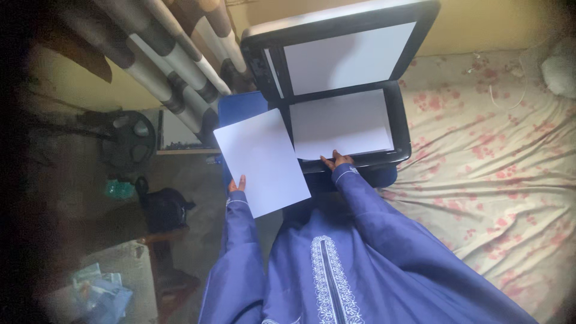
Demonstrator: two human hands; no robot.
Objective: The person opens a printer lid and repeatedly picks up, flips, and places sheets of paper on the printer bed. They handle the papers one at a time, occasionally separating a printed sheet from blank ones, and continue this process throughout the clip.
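Bedside flatbed scanner [360, 153] lid up: right hand [335, 161] fingertips pressing the sheet on glass [339, 123]; left hand [237, 183] pinching a spare sheet [261, 162], lid not yet closed.

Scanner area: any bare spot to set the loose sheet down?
Bare bedspread right of the scanner, up to the white bundle. Scanner glass is taken by a sheet under the right hand. Left hand holds the loose sheet; floor left is cluttered.

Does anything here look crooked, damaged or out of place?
Nothing looks damaged or spilled. The white sheet on the open black flatbed scanner lies roughly square under the right hand. Only the other white paper sheet, held by the left hand, is tilted.
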